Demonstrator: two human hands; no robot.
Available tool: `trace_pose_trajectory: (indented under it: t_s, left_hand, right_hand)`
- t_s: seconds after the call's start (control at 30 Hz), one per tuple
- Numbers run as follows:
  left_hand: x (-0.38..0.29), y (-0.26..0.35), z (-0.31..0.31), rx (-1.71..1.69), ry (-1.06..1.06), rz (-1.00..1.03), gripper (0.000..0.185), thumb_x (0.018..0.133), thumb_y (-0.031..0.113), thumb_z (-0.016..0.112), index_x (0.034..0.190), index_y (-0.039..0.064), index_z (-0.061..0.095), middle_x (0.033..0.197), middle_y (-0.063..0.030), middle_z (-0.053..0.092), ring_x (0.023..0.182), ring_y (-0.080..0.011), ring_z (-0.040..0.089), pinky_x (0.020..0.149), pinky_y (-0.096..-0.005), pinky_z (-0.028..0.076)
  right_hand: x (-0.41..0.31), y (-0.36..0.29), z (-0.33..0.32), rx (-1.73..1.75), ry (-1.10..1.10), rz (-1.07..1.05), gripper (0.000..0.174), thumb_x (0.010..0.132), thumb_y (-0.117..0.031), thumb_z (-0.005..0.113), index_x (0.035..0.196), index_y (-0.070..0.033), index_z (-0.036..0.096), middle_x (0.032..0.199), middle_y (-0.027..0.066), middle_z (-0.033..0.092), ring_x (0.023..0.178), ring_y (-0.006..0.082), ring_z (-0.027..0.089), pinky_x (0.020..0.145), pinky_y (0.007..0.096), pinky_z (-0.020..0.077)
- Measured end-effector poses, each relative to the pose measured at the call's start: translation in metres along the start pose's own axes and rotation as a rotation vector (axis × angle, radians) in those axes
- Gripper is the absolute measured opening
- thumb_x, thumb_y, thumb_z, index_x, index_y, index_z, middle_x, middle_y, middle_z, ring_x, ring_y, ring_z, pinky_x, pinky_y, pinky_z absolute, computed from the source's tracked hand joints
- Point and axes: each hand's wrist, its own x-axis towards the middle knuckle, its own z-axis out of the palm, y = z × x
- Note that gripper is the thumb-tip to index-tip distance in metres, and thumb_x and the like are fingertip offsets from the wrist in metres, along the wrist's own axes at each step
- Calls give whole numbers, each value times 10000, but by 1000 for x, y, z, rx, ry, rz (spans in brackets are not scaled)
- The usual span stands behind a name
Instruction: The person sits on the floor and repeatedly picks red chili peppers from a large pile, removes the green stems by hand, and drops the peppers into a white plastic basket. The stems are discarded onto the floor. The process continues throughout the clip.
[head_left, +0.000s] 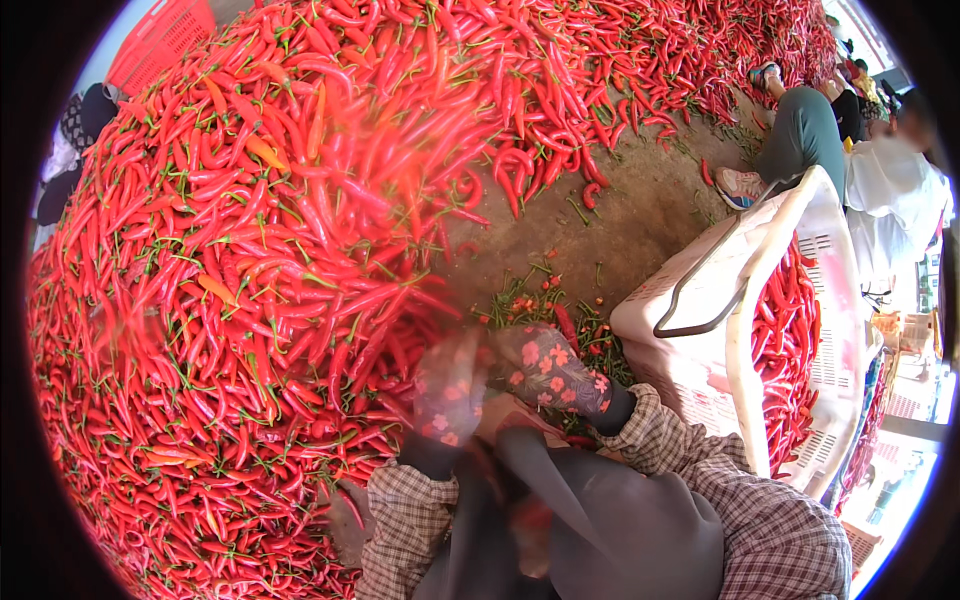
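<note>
My left hand (448, 382), in a flower-patterned glove, is blurred at the near edge of a large heap of red chili peppers (247, 300). My right hand (544, 364), in a matching glove, is close beside it above a litter of green stems and pepper bits (525, 300). The fingers of both hands are smeared or hidden, so whether they hold anything does not show. A single red pepper (566, 328) lies just past my right hand. My knees, in dark grey cloth (630, 510), are below the hands.
At my right a white plastic crate (697, 315) with a metal handle (697, 330) stands tilted, holding red peppers (784, 360). Beyond it sits a person in green trousers (802, 135). A red crate (165, 45) is at the far left, above the heap. Concrete floor (570, 240) shows between.
</note>
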Motion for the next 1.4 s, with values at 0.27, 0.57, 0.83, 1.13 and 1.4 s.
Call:
trace_pose_trajectory:
  t_s: [0.27, 0.57, 0.83, 1.13, 1.4]
  left_hand:
    - [-44, -5, 17, -1094, -128, -469, 301, 1037, 259, 508, 1196, 11, 572, 746, -50, 573, 630, -116, 539, 570, -275, 430]
    - [-46, -29, 49, -1555, 230, -785, 279, 991, 226, 578, 1230, 86, 538, 907, -33, 583, 737, -153, 548, 623, -297, 485]
    - [-55, -41, 41, -1451, 180, -754, 234, 977, 133, 574, 1190, 37, 595, 869, -41, 634, 731, -136, 587, 649, -289, 503]
    - [-58, -34, 58, -1148, 202, -669, 281, 948, 113, 605, 1207, 8, 620, 1050, -66, 666, 929, -137, 614, 789, -281, 512]
    - [-64, -29, 45, -1589, -208, -690, 301, 960, 162, 599, 1243, 61, 592, 860, 6, 602, 712, -90, 551, 631, -254, 454]
  right_hand:
    - [2, -29, -9, 1402, -236, 346, 241, 963, -249, 630, 1122, -68, 647, 903, 129, 671, 795, 186, 633, 706, 298, 491]
    - [77, 151, 26, -177, -105, 382, 220, 949, -206, 628, 1142, -103, 654, 970, 101, 653, 871, 182, 632, 746, 309, 490]
    - [87, 173, 56, -503, -192, 431, 238, 927, -197, 632, 1154, -130, 652, 1041, 80, 630, 943, 202, 626, 792, 326, 491]
    - [-6, -18, 8, -58, -382, 92, 282, 925, -229, 637, 1178, -103, 634, 1083, 66, 624, 992, 221, 631, 827, 344, 505]
    - [16, -38, -18, 1223, -386, 428, 341, 940, -245, 662, 1172, -1, 606, 1029, 80, 655, 878, 145, 620, 716, 311, 506]
